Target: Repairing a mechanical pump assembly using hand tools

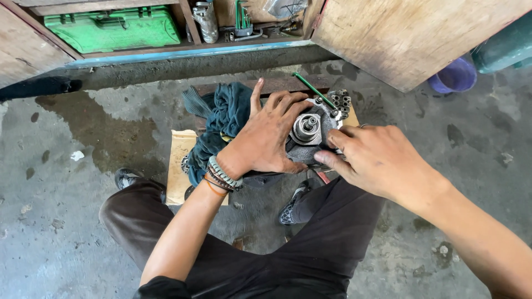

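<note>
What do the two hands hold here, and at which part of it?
Both hold the grey metal pump. The left hand presses on its left side and top, beside the central shaft; the right hand grips its right edge with the fingertips.

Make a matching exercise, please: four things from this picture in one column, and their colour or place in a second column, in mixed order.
Things:
1. toolbox
2. cloth
3. bucket
4. metal pump part

Descriptions:
A. purple, on the floor at the upper right
B. grey, held between the left hand and the right hand
C. bright green, on the shelf at the upper left
D. dark teal, bunched under the left hand

Pairs: 1-C, 2-D, 3-A, 4-B
</note>
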